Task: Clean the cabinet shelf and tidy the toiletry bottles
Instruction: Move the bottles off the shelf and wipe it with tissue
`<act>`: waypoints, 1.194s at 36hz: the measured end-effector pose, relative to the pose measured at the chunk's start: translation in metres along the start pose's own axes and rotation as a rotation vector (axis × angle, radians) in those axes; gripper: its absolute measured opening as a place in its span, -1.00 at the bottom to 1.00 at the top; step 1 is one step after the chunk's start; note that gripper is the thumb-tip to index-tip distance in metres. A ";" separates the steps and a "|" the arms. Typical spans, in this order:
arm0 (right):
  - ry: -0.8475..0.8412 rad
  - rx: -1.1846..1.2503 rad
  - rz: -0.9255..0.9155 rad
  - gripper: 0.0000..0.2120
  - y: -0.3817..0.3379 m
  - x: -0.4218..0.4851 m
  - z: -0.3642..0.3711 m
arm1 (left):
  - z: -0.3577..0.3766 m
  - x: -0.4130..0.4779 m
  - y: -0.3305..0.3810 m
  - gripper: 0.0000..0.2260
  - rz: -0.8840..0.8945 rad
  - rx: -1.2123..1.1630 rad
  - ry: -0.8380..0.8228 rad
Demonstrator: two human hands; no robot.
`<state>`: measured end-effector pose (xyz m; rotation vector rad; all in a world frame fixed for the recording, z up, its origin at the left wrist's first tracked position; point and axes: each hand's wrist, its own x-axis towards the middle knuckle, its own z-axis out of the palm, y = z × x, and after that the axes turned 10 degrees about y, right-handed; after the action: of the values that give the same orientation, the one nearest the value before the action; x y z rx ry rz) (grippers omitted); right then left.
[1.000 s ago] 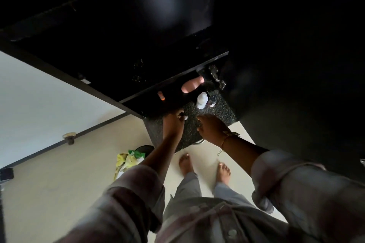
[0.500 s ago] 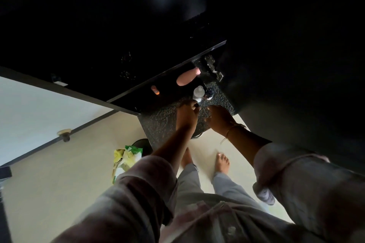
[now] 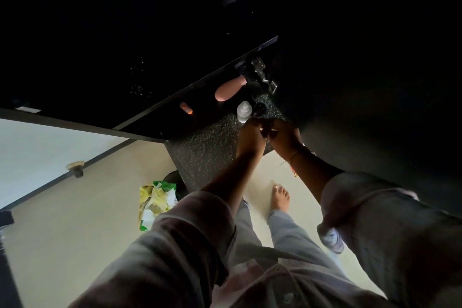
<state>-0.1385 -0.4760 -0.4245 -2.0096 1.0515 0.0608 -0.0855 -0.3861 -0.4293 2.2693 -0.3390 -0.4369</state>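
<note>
white bottle [image 3: 243, 112] just above left hand [image 3: 251, 136] and right hand [image 3: 285, 136], both grips unclear

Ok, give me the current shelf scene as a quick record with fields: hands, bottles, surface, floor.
left hand: at the white bottle's base, grip unclear
right hand: beside the left, fingers meeting it over something small and dark, unclear
white bottle: upright, near the shelf's back
pink bottle: lying on its side, further back
dark bottle: right of the white one, dim
speckled shelf: bare in front
green-and-yellow packet: on the floor
</note>
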 end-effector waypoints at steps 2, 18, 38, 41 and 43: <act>0.047 -0.012 -0.002 -0.72 0.001 0.003 0.000 | 0.004 0.001 0.003 -0.80 -0.016 -0.006 0.009; 0.107 -0.114 -0.018 -0.77 0.000 0.007 -0.008 | 0.011 -0.006 0.020 -0.74 -0.031 -0.055 0.071; -0.003 -0.088 -0.036 -0.79 0.000 -0.035 0.015 | -0.031 -0.027 -0.031 -0.73 -0.172 0.039 0.214; -0.134 0.001 -0.064 -0.79 -0.008 -0.048 0.037 | -0.056 -0.015 -0.048 -0.68 -0.199 0.060 0.336; -0.217 0.044 -0.108 -0.63 -0.020 -0.054 0.050 | -0.074 0.000 -0.058 -0.54 -0.237 0.097 0.429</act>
<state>-0.1433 -0.3996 -0.4221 -1.9667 0.8000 0.1927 -0.0494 -0.2994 -0.4255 2.4326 0.1306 -0.0427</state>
